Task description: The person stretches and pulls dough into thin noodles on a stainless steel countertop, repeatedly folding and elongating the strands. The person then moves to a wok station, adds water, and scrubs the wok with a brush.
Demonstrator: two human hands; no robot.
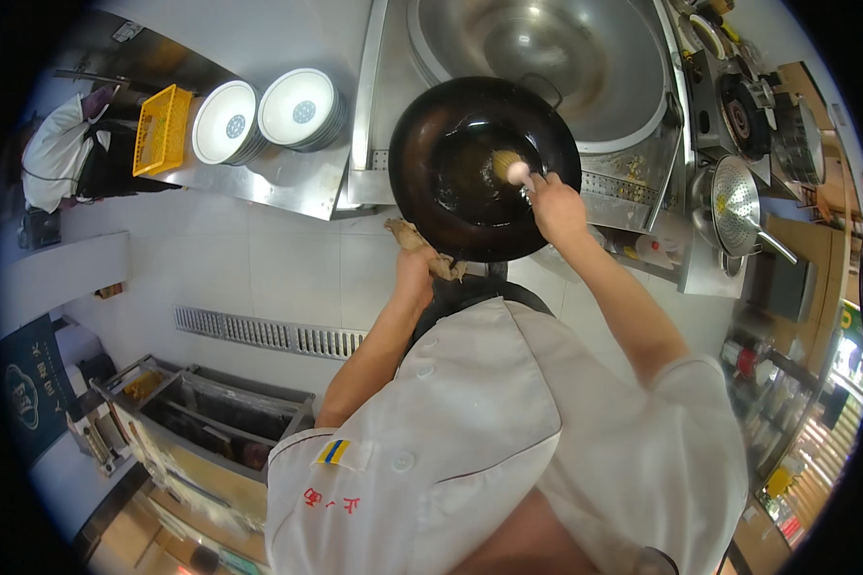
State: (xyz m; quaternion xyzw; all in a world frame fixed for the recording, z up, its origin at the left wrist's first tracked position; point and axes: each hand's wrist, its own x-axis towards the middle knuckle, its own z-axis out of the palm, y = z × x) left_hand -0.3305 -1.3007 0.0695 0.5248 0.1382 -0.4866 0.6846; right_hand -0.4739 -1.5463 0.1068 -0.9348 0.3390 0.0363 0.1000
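A large dark wok [446,144] fills the space in front of me, tilted over the edge of a steel counter, with a little shiny liquid at its bottom. My left hand [417,269] grips its near rim or handle through a folded brown cloth [446,267]; the cloth hides the exact grip. In my right hand [559,210] is a brush with a pale handle [520,174]. Its yellowish bristles [504,162] are down against the inside of the wok. On the wok's far side a loop handle [544,89] sticks out.
Behind the wok a very large steel pan [618,65] is set in the stove. Stacked white bowls [288,93] and a yellow plastic basket [164,129] stand on the left counter. A perforated strainer [735,205] lies at the right. A person [61,162] works at far left.
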